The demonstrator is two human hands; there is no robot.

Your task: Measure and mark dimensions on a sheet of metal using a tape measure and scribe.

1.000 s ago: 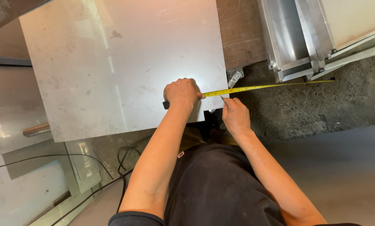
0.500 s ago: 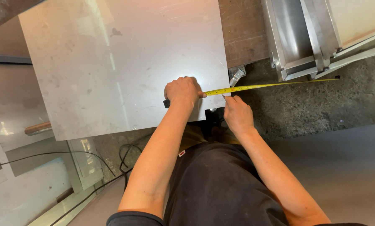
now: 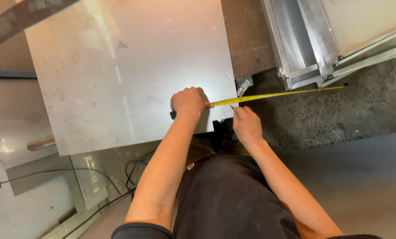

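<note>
A large grey metal sheet (image 3: 118, 75) lies flat in front of me. My left hand (image 3: 189, 102) rests on its near right part, closed around the dark case of a tape measure. Its yellow tape (image 3: 277, 94) runs out to the right past the sheet's edge, over the concrete floor, and ends near the aluminium profiles. My right hand (image 3: 246, 125) sits at the sheet's near right corner, just below the tape, pinching a thin pointed marking tool whose tip touches the sheet beside the tape.
Aluminium channel profiles (image 3: 304, 44) lie at the upper right on rough concrete floor (image 3: 339, 115). A small metal bracket (image 3: 243, 84) sits at the sheet's right edge. Black cables (image 3: 131, 170) trail on the floor lower left, beside more sheet offcuts (image 3: 12, 124).
The tape's far end has pulled back a little to the left. Both hands stay at the sheet's near right corner.
</note>
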